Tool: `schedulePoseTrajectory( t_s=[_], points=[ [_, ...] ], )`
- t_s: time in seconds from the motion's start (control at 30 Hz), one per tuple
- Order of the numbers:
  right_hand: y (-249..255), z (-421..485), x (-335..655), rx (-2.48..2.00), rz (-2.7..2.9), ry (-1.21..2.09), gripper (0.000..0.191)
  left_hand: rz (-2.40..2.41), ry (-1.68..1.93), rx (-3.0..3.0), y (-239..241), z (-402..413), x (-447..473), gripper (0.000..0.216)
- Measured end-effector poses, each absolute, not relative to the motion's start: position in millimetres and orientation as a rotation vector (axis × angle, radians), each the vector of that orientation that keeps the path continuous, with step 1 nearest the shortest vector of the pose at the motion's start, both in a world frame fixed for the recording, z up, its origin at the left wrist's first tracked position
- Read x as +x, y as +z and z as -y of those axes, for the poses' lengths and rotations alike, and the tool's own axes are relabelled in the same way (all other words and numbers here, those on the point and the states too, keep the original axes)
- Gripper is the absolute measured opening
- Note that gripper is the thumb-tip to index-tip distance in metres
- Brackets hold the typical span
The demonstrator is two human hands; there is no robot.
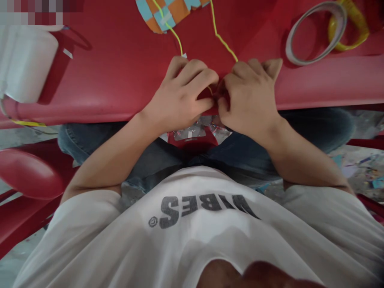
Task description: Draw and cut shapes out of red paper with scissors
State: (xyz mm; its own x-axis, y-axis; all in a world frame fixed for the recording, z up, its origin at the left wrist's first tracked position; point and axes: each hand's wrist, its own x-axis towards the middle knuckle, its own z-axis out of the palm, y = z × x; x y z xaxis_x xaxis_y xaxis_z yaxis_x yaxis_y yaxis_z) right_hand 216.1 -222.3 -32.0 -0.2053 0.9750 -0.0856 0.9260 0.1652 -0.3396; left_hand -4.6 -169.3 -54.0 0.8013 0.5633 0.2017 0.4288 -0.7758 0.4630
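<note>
My left hand (183,94) and my right hand (250,98) meet at the near edge of the red table (120,72), fingers curled and pinched together. Each pinches the yellow-green string (223,40), which runs in two strands from my fingers up to a woven orange-and-blue paper piece (165,14) at the table's far side. A small white tab (184,55) sits on the left strand just above my left knuckles. What lies between my fingertips is mostly hidden.
A grey tape roll (315,36) and a yellow tape roll (351,28) lie at the right back. A white container (27,64) stands at the left. Red chair parts (27,172) sit left below the table; paper scraps litter the floor (360,168).
</note>
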Motion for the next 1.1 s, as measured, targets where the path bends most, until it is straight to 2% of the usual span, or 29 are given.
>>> schedulePoseTrajectory(
  t_s=[0.17, 0.4, 0.5, 0.73, 1.1],
  points=[
    [-26.6, 225.0, 226.8, -1.842, 2.215, 0.486, 0.025, -0.715, 0.483, 2.606, -51.6, 166.6, -2.2, 0.033],
    [-31.6, 232.3, 258.5, -1.688, 2.242, 0.181, 0.034, -0.707, 0.557, 2.520, -68.5, 166.4, -3.3, 0.026],
    [-40.8, 240.5, 259.9, -1.560, 2.402, 0.341, 0.037, -0.706, 0.576, 2.471, -69.9, 167.6, -4.0, 0.030],
    [-43.2, 244.0, 251.6, -1.685, 2.299, 0.669, 0.035, -0.756, 0.558, 2.407, -68.6, 168.8, -2.5, 0.031],
    [-44.7, 241.7, 247.9, -1.599, 2.312, 0.547, 0.031, -0.703, 0.536, 2.471, -70.3, 168.1, -5.4, 0.029]
  ],
)
